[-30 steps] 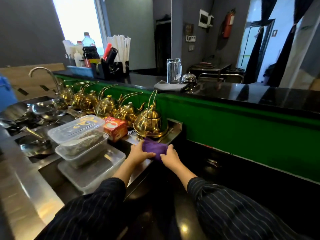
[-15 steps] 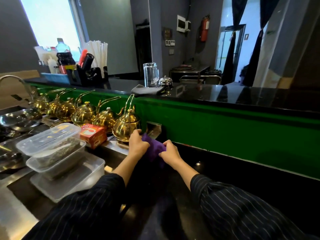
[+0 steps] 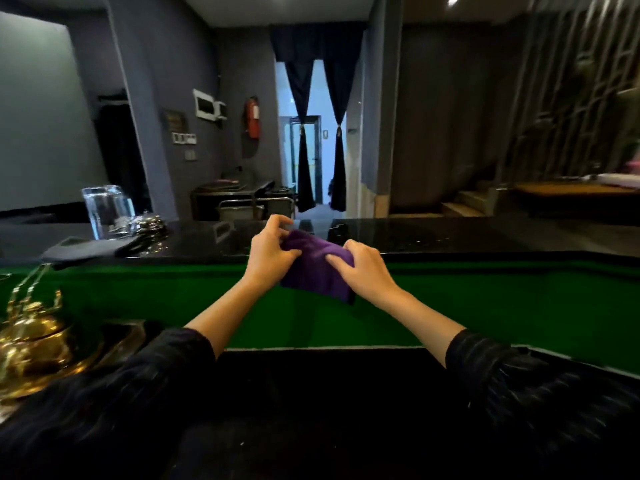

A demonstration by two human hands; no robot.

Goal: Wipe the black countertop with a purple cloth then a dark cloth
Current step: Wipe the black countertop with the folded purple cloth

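Observation:
The purple cloth [image 3: 317,268] is folded and held up in the air between both hands, at the front edge of the raised black countertop [image 3: 450,237]. My left hand [image 3: 272,252] pinches its upper left corner. My right hand [image 3: 363,268] grips its right side with the fingers laid over it. The cloth's lower part hangs in front of the green panel [image 3: 485,299]. A dark grey cloth [image 3: 88,249] lies folded on the black countertop at the left.
A clear glass jug [image 3: 105,209] and a small metal bell [image 3: 150,225] stand on the countertop behind the dark cloth. A gold teapot [image 3: 31,337] sits at the lower left. A lower black surface [image 3: 311,393] lies below my arms.
Both hands have lifted the purple cloth from the low counter beside the teapots up to the raised black countertop. My view has swung right and upward.

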